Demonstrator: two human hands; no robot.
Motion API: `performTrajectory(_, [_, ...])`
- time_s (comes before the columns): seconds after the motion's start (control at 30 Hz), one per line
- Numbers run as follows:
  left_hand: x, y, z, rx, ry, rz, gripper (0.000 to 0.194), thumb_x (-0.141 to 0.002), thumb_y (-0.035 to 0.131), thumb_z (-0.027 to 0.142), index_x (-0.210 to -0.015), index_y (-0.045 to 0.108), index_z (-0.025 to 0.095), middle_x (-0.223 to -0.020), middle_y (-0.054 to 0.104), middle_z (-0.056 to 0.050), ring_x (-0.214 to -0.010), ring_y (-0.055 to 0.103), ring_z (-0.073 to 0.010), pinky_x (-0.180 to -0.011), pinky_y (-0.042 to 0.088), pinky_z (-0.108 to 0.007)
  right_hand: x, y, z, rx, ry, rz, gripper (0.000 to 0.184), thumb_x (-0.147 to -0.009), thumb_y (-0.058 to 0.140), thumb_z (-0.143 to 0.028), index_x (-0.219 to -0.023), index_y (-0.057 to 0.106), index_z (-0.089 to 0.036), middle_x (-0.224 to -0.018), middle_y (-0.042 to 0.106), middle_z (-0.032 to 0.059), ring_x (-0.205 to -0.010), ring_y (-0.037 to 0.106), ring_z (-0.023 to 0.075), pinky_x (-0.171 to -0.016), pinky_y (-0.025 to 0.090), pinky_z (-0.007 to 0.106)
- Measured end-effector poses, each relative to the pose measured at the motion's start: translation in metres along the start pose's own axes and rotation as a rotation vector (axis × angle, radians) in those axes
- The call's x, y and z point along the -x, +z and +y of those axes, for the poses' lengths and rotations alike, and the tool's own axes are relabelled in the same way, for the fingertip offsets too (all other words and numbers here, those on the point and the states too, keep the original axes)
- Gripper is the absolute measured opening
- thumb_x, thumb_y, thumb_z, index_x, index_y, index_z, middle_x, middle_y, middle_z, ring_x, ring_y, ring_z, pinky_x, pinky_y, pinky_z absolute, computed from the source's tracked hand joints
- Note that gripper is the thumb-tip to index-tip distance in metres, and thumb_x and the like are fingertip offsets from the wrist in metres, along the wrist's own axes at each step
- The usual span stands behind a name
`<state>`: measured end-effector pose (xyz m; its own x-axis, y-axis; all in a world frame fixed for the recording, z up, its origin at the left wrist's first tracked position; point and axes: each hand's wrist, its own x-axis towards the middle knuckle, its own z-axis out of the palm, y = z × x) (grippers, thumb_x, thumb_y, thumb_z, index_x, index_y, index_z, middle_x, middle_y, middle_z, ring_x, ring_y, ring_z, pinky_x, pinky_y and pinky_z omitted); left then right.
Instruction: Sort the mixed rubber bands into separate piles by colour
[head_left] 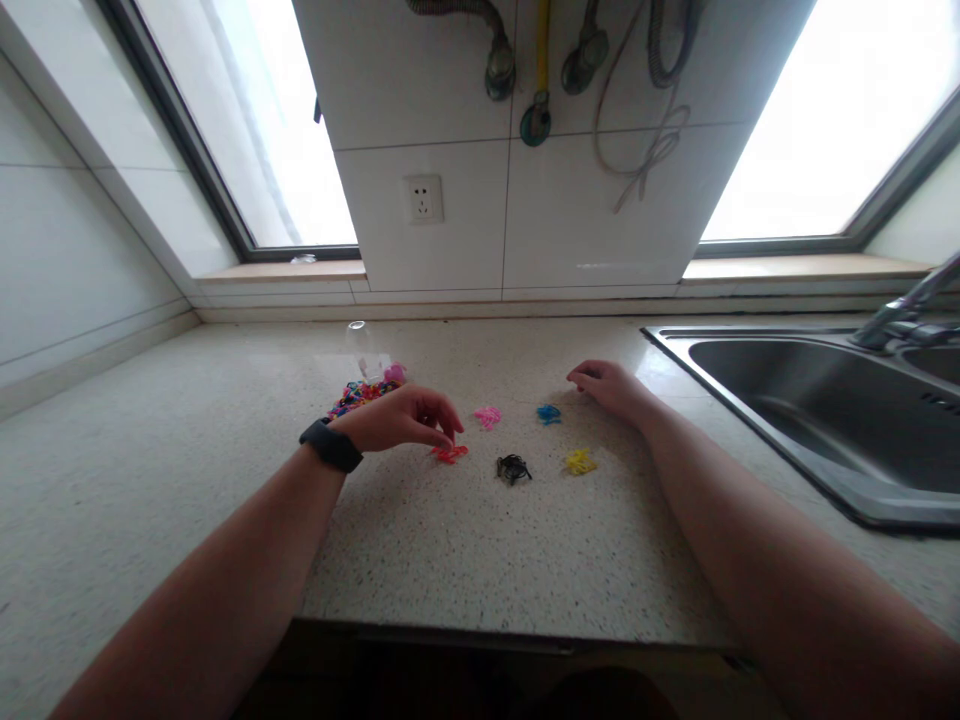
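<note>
The left hand (401,415) bends its fingers just at the red bands (450,456); the right hand (615,390) curls apart. Whether either grips, one cannot tell. Bands seem light, soft, best pinched by edge.

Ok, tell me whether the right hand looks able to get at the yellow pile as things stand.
Probably yes: the right hand is just beyond the yellow pile, with only bare counter between them. The blue pile sits off to one side.
</note>
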<state>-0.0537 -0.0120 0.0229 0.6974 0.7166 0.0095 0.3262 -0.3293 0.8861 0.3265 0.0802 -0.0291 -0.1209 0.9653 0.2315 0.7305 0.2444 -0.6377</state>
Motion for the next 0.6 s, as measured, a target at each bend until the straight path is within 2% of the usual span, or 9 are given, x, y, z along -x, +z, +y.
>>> performTrajectory(0.1, [-0.0020, 0.0015, 0.0001, -0.168, 0.015, -0.042, 0.025, -0.078, 0.077, 0.034, -0.097, 0.074, 0.018, -0.073, 0.066, -0.001, -0.063, 0.052, -0.0095, -0.055, 0.036, -0.021, -0.0003, 0.0004, 0.0001, -0.005, -0.007, 0.002, 0.031, -0.082, 0.057, -0.045, -0.087, 0.073, -0.019, -0.074, 0.069, 0.0038, -0.064, 0.057, 0.0161, -0.059, 0.041, 0.028])
performTrajectory(0.2, [-0.0038, 0.0029, -0.0011, -0.270, 0.052, -0.055, 0.024, -0.080, 0.075, 0.036, -0.098, 0.074, 0.020, -0.079, 0.069, -0.002, -0.068, 0.053, -0.0114, -0.058, 0.036, -0.022, -0.0005, 0.0006, -0.0002, -0.009, 0.004, -0.006, 0.032, -0.082, 0.057, -0.044, -0.087, 0.073, -0.018, -0.073, 0.069, 0.0037, -0.062, 0.056, 0.0156, -0.058, 0.041, 0.028])
performTrajectory(0.3, [-0.0041, 0.0034, -0.0011, -0.313, 0.052, -0.040, 0.025, -0.080, 0.074, 0.037, -0.099, 0.074, 0.020, -0.084, 0.070, -0.003, -0.073, 0.056, -0.0125, -0.061, 0.036, -0.022, -0.0006, 0.0006, -0.0008, -0.001, 0.008, -0.016, 0.031, -0.082, 0.056, -0.044, -0.087, 0.073, -0.018, -0.072, 0.068, 0.0034, -0.062, 0.056, 0.0154, -0.058, 0.041, 0.028])
performTrajectory(0.6, [-0.0026, 0.0006, -0.0001, -0.376, 0.069, -0.012, 0.030, -0.080, 0.074, 0.041, -0.102, 0.073, 0.021, -0.086, 0.070, -0.003, -0.069, 0.052, -0.0115, -0.058, 0.034, -0.022, -0.0006, 0.0000, -0.0021, -0.001, 0.005, -0.012, 0.030, -0.082, 0.057, -0.043, -0.087, 0.073, -0.018, -0.073, 0.069, 0.0041, -0.064, 0.058, 0.0164, -0.061, 0.042, 0.029])
